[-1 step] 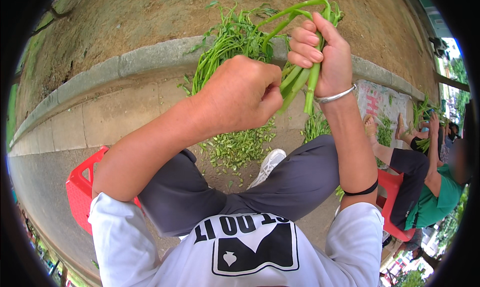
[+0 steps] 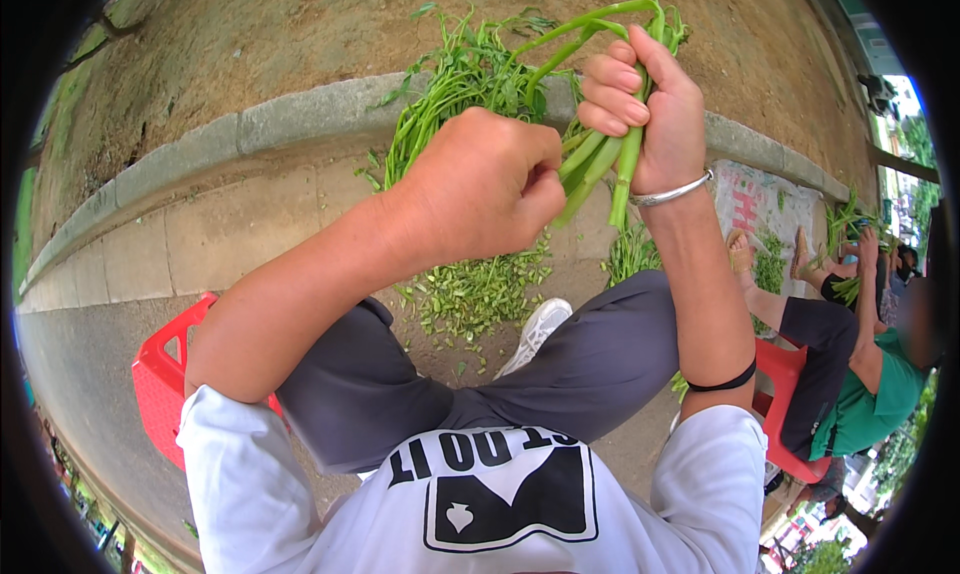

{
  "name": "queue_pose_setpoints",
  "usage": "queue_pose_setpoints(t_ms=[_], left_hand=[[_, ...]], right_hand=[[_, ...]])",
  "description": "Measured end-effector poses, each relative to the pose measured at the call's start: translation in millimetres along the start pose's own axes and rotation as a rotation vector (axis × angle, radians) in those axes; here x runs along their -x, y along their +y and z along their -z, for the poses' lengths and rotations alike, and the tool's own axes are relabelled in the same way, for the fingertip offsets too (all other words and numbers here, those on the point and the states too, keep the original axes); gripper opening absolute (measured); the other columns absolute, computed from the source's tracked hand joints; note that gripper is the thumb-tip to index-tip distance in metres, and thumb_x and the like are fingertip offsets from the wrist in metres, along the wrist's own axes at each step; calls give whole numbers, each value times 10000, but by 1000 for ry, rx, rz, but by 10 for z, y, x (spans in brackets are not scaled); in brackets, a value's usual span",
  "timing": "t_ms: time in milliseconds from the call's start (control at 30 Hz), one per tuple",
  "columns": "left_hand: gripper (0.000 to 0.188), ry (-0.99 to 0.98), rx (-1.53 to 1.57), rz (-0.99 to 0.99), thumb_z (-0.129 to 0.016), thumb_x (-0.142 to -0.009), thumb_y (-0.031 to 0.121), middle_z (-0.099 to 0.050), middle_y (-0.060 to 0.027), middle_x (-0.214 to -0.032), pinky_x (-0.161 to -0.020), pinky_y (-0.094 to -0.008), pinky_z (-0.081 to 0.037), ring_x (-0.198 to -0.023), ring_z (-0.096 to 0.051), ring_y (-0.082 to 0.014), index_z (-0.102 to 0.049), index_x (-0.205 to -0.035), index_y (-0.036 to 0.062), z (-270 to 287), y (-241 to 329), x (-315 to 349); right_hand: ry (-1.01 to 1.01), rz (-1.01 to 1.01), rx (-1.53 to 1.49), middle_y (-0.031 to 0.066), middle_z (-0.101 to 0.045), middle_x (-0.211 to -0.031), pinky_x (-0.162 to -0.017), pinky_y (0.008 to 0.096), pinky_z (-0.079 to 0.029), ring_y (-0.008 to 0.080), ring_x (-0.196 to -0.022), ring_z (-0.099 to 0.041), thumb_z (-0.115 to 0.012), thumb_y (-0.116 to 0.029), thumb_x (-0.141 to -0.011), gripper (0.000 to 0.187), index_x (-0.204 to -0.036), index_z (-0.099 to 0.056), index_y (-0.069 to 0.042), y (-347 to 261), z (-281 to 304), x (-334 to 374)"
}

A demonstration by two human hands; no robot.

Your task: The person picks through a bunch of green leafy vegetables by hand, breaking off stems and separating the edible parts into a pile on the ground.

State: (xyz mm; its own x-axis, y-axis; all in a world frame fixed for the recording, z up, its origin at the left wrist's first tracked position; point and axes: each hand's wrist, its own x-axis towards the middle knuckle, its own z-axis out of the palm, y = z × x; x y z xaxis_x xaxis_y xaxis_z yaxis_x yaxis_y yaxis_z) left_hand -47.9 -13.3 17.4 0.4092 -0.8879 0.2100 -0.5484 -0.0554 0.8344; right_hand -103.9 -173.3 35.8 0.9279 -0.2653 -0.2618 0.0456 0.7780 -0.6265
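My right hand (image 2: 665,124) is closed around a small bunch of long green stalks (image 2: 627,169), raised above the paving. Their lower ends stick out below the fist, while the upper parts bend over to the left. Close beside those ends, my left hand (image 2: 480,179) is closed with thumb and fingers pressed together. What it pinches, if anything, is hidden. Behind my left hand lies a heap of leafy green stems (image 2: 440,114) against the kerb. Short cut green pieces (image 2: 475,299) are scattered on the ground below my hands.
More leafy greens (image 2: 630,252) lie by my right knee. A stone kerb (image 2: 310,114) runs across, with bare soil (image 2: 250,34) beyond. At left stands a red plastic stool (image 2: 165,384). To the right, a person in a green shirt (image 2: 870,414) sits near a printed sheet (image 2: 790,209).
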Motion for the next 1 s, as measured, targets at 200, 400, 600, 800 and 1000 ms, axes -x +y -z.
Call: queue_pose_setpoints(t_ms=[200,400,600,800,1000], left_hand=[[62,-2,177,83,-543,-734,24,-543,-24,-545,-432,-209,-386,-484,-489,-39,-581,-725,-24,36,21,-24],[77,-79,438,127,-551,-775,50,-557,2,-579,-409,-187,-359,-466,-465,-26,-602,-755,-6,58,14,-16],[77,-183,631,295,-567,-781,74,-570,-18,-579,-386,-182,-373,-432,-483,-41,-610,-770,12,150,159,-46],[87,-122,726,430,-567,-785,96,-577,-33,-585,-366,-186,-365,-414,-479,-53,-605,-764,21,169,186,-69],[86,-40,751,411,-560,-797,96,-565,-29,-590,-385,-184,-367,-422,-466,-44,-589,-769,20,139,240,-57]], right_hand=[[-124,-50,-115,-35,-386,-570,-362,197,-280,37,-380,-312,-391,-240,-917,251,-724,-447,-89,-83,57,-18],[-348,-155,-219,-47,-373,-561,-345,190,-263,30,-357,-300,-342,-240,-934,280,-729,-458,-88,-177,46,-6],[-532,-188,-251,-23,-360,-587,-367,207,-280,56,-385,-334,-290,-237,-953,290,-737,-395,-75,-233,20,52],[-559,-97,-260,-19,-356,-577,-377,215,-288,62,-385,-336,-304,-223,-947,283,-725,-395,-73,-286,-102,141],[-465,41,-327,-46,-346,-552,-379,220,-273,47,-385,-306,-348,-237,-928,287,-700,-440,-89,-289,-9,136]])
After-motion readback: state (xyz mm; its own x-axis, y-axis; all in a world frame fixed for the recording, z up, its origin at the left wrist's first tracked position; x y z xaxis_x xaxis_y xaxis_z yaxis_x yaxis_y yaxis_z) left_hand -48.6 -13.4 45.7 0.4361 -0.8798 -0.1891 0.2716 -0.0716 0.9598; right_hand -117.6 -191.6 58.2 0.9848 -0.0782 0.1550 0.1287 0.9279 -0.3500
